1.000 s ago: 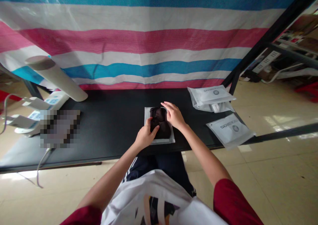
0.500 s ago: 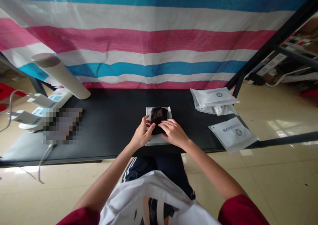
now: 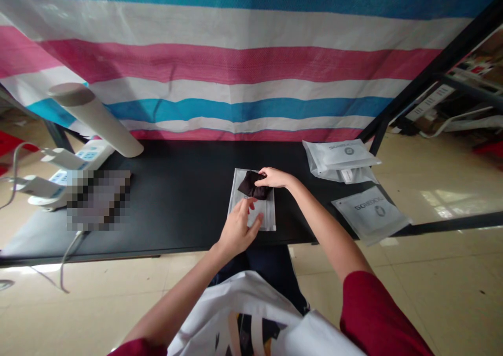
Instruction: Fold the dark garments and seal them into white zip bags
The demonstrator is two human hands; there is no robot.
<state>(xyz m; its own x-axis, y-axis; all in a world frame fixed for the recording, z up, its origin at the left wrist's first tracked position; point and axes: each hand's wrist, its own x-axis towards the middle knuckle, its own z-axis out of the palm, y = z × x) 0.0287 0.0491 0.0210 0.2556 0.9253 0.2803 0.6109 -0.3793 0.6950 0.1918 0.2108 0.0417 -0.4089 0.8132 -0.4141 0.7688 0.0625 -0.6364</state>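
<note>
A folded piece of dark cloth (image 3: 248, 184) lies on the upper part of a frosted zip bag (image 3: 269, 217) in front of me. My right hand (image 3: 274, 178) grips the cloth at its right side, thumb on top and fingers at its far edge. Over the lower left part of the bag is my left hand (image 3: 239, 225), fingers apart and nothing held. It partly covers the bag and its print. What kind of cloth item this is, I cannot make out.
On the right of the black table (image 3: 176, 188) lie a stack of printed frosted bags (image 3: 341, 154) and a single bag (image 3: 371, 214) overhanging the edge. At left are a power strip (image 3: 94, 154) with plugs, a white cylinder (image 3: 100, 122) and a blurred-out device (image 3: 98, 198) with a cable.
The cloth has turned and looks more compact. My right hand has moved up to its right side, while my left hand has let go and drawn back toward me.
</note>
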